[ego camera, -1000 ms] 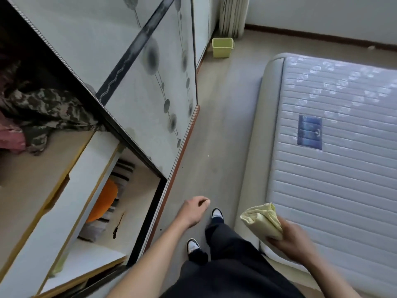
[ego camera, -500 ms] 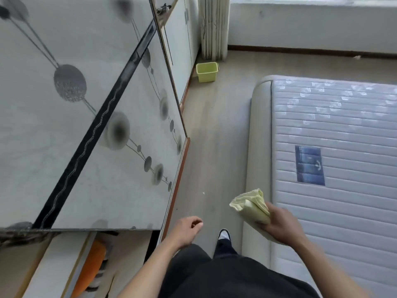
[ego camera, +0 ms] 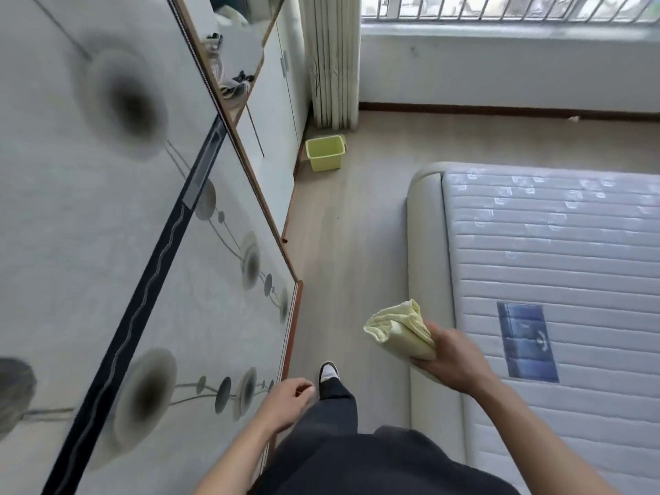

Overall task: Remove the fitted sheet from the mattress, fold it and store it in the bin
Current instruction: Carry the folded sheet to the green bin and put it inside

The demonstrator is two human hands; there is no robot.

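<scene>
Pale yellow cloth, soft and slightly ribbed along its folded edges, forms a compact bundle: this is the folded fitted sheet (ego camera: 400,330), gripped in the person's right hand (ego camera: 451,359), whose fingers and thumb curl around its near end. The bundle is held in the air just left of the mattress (ego camera: 557,266), over the rounded edge of the cream, smooth-padded bed frame (ego camera: 426,251).

Nearest the camera are dark trousers (ego camera: 357,459) and bare forearms. The left hand (ego camera: 289,400) hangs well to the left of the mattress, fingers loosely curled, holding nothing, close to the lower edge of a wardrobe door. One dark shoe with a white toe (ego camera: 328,373) stands on the floor between that hand and the bed frame.

The mattress is bare, white and quilted in long horizontal ridges, with a blue rectangular label (ego camera: 526,342) on its surface and a glossy patterned band at its far end.

Left of the mattress, across a strip of pale wood-grain floor (ego camera: 350,226), a large sliding wardrobe door (ego camera: 125,244) shows grey blurred circles and a dark diagonal stripe.

Beyond the mattress's far left corner, a small yellow-green plastic bin (ego camera: 325,152), square and open-topped, sits on the floor beside white cabinets. Behind it stands a white ribbed radiator (ego camera: 334,58), below a barred window (ego camera: 507,8).
</scene>
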